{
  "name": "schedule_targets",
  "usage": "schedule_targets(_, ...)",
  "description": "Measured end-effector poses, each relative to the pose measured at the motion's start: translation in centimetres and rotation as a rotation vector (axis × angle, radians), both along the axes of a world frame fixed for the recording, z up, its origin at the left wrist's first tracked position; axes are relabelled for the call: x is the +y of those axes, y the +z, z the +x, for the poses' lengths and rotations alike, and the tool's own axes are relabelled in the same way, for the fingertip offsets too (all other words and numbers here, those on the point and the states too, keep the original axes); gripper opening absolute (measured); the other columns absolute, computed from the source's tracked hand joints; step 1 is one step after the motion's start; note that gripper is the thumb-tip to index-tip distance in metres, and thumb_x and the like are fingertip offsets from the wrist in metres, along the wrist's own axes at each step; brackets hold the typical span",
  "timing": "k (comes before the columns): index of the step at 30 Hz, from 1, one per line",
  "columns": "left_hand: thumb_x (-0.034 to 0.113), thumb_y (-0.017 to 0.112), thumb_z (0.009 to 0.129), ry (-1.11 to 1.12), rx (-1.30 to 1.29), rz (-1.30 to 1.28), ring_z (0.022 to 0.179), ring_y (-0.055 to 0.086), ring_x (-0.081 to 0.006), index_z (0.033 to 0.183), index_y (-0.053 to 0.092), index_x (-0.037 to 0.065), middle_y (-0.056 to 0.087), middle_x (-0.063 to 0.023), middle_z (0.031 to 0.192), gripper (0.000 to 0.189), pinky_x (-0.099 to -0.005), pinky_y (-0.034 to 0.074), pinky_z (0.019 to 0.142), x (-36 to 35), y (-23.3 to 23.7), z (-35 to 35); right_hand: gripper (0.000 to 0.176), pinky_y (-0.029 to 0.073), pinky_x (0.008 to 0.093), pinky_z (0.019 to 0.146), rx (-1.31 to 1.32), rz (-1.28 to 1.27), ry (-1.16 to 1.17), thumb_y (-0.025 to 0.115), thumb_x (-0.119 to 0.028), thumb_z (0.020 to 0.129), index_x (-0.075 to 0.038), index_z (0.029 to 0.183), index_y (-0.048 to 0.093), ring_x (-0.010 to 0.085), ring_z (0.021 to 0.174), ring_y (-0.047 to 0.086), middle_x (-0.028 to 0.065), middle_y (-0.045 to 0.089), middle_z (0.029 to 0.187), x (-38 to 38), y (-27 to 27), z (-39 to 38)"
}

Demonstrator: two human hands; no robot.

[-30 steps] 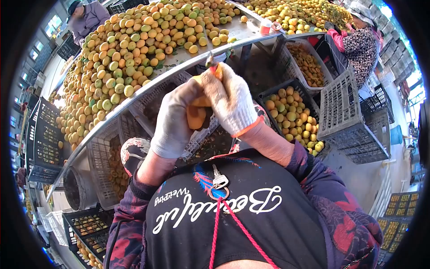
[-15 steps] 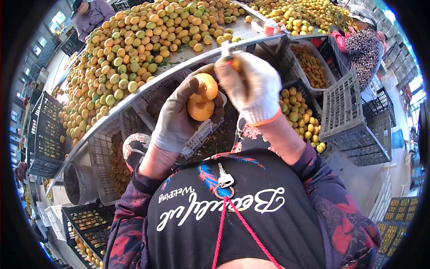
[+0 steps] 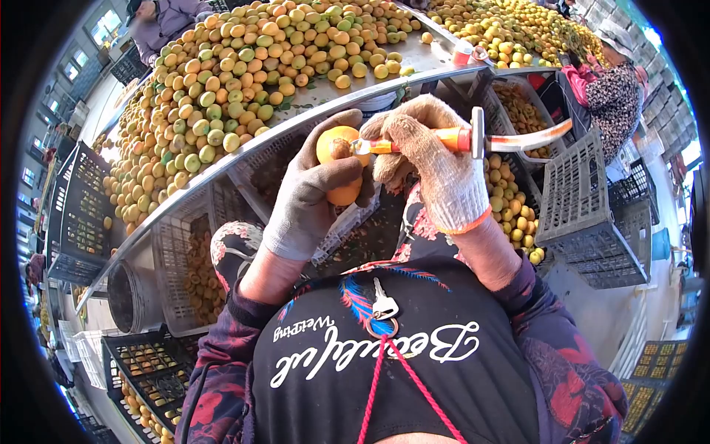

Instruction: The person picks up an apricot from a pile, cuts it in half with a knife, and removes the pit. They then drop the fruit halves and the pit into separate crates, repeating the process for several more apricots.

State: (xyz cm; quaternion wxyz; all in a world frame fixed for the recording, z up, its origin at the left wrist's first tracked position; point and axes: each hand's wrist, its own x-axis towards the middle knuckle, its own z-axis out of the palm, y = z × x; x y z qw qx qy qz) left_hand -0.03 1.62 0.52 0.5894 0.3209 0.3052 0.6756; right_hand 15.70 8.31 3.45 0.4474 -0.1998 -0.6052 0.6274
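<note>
My left hand (image 3: 314,181), in a soiled grey-white glove, is closed around orange-yellow apricots. The upper apricot (image 3: 330,140) has a brown patch beside my thumb; a second apricot (image 3: 345,194) shows below it, partly covered by fingers. My right hand (image 3: 436,163), in a brown-stained white glove with an orange cuff edge, grips an orange-handled tool (image 3: 447,139). Its narrow metal tip reaches the side of the upper apricot. At the tool's other end are a metal crosspiece and a long, curved blade-like piece pointing right.
A metal-edged table (image 3: 325,94) heaped with apricots (image 3: 222,81) lies ahead. Below it stand crates, including a white crate (image 3: 171,255) and a bucket (image 3: 132,296). Grey crates (image 3: 577,192) are stacked at right. Two people, one in a patterned top (image 3: 617,96), sit across the work area.
My right hand has turned and lowered, bringing the tool's tip against the upper apricot. My left hand has shifted slightly right, still holding the apricots.
</note>
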Motion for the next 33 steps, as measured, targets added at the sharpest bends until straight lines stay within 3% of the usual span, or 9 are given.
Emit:
schedule_targets(5, 0.006, 0.073, 0.078, 0.044, 0.085, -0.027, 0.088, 0.064, -0.0166, 0.131, 0.052, 0.003, 0.062, -0.0081, 0.108, 0.058, -0.0296, 0.055, 0.071, 0.2, 0.1, -0.1, 0.031, 0.047, 0.0237, 0.047, -0.003, 0.15, 0.005, 0.054, -0.025, 0.102, -0.002, 0.082, 0.058, 0.0109, 0.056, 0.058, 0.0155, 0.069, 0.095, 0.0, -1.2, -0.9)
schedule_targets(7, 0.006, 0.072, 0.078, 0.079, 0.11, -0.012, 0.086, 0.064, -0.0149, 0.128, 0.054, 0.002, 0.062, -0.0075, 0.108, 0.053, -0.0264, 0.054, 0.072, 0.3, -0.2, 0.1, 0.033, 0.045, 0.0227, 0.048, 0.211, -0.221, 0.195, 0.057, -0.029, 0.1, -0.002, 0.082, 0.063, 0.0094, 0.054, 0.058, 0.0071, 0.067, 0.083, 0.4, -1.9, -0.9)
schedule_targets(12, 0.006, 0.072, 0.08, -0.089, 0.0, -0.054, 0.092, 0.062, -0.0117, 0.123, 0.057, 0.004, 0.063, -0.0038, 0.105, 0.046, -0.0265, 0.053, 0.081, 0.7, -1.3, -1.1, 0.031, 0.044, 0.0277, 0.04, 0.393, -0.844, 0.219, 0.053, -0.033, 0.1, -0.01, 0.079, 0.053, 0.0191, 0.048, 0.056, 0.0115, 0.067, 0.084, 1.1, -3.3, -1.7)
schedule_targets(19, 0.014, 0.069, 0.087, -0.088, 0.272, -0.261, 0.079, 0.059, -0.0087, 0.124, 0.056, 0.003, 0.062, -0.0015, 0.094, 0.041, -0.0222, 0.049, 0.073, 2.9, -7.4, -3.2, 0.031, 0.046, 0.0303, 0.042, 0.392, -1.237, 0.209, 0.048, -0.033, 0.1, -0.01, 0.079, 0.052, 0.0178, 0.051, 0.055, 0.0109, 0.067, 0.089, 5.1, -7.7, -4.4)
schedule_targets(23, 0.02, 0.057, 0.093, -0.032, 0.298, -0.499, 0.068, 0.056, -0.0097, 0.101, 0.066, 0.003, 0.06, -0.0002, 0.08, 0.02, -0.0238, 0.046, 0.059, 2.4, -9.0, -4.7, 0.035, 0.053, 0.0313, 0.052, -0.137, -0.695, 0.001, 0.055, -0.033, 0.1, -0.001, 0.09, 0.062, 0.0238, 0.059, 0.061, 0.0156, 0.066, 0.088, 8.0, -10.4, -7.1)
schedule_targets(24, 0.021, 0.056, 0.094, 0.036, 0.375, -0.515, 0.067, 0.055, -0.0096, 0.097, 0.067, 0.003, 0.06, 0.0001, 0.079, 0.021, -0.0239, 0.045, 0.058, 2.1, -9.0, -6.1, 0.034, 0.052, 0.0315, 0.052, -0.077, -0.659, 0.004, 0.055, -0.031, 0.1, 0.002, 0.093, 0.063, 0.0237, 0.061, 0.062, 0.0166, 0.065, 0.082, 8.9, -11.7, -7.6)
schedule_targets(27, 0.029, 0.06, 0.092, 0.174, 0.612, -0.55, 0.065, 0.053, -0.0074, 0.094, 0.071, 0.007, 0.058, 0.0021, 0.076, 0.025, -0.0223, 0.042, 0.054, -0.6, -6.5, -11.0, 0.032, 0.052, 0.031, 0.049, -0.19, -0.682, -0.019, 0.055, -0.028, 0.1, 0.002, 0.094, 0.062, 0.0215, 0.059, 0.063, 0.0147, 0.064, 0.076, 8.9, -11.6, -7.6)
schedule_targets(30, 0.019, 0.065, 0.09, 0.472, 0.699, -0.538, 0.066, 0.053, -0.0048, 0.098, 0.072, 0.006, 0.061, 0.0026, 0.078, 0.017, -0.0197, 0.042, 0.055, -5.3, -4.7, -15.1, 0.029, 0.051, 0.0322, 0.05, -0.166, -0.751, 0.042, 0.057, -0.027, 0.098, 0.001, 0.092, 0.062, 0.0222, 0.059, 0.064, 0.0147, 0.064, 0.077, 8.3, -11.8, -6.4)
schedule_targets(33, 0.018, 0.066, 0.09, 0.72, 0.925, -0.66, 0.073, 0.056, -0.0062, 0.097, 0.071, 0.003, 0.065, -0.0008, 0.086, 0.018, -0.0209, 0.046, 0.065, -13.5, -7.4, -24.6, 0.024, 0.051, 0.0336, 0.049, -0.069, -0.882, -0.007, 0.057, -0.026, 0.099, -0.003, 0.093, 0.062, 0.0239, 0.061, 0.066, 0.0143, 0.068, 0.087, 8.2, -12.9, -4.6)
